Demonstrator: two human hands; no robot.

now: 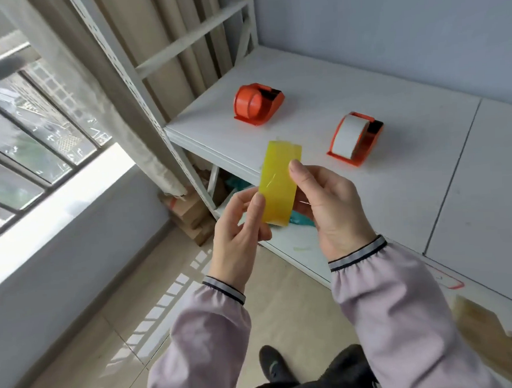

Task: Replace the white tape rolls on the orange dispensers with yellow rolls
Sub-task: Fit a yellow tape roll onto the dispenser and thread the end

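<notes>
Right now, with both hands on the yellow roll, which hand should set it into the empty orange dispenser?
Probably the left hand: the empty dispenser sits on the left of the shelf, while the right hand is nearer the dispenser still holding white tape. Both grip the yellow roll.

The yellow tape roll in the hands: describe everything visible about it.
The yellow tape roll is seen edge-on, so it reads as a glossy, translucent yellow band with a faint crease or seam line across it. It is held in the air in front of the white shelf, tilted slightly. The left hand grips its lower edge with the thumb on its face; the right hand grips its right side. Its core is hidden.
</notes>
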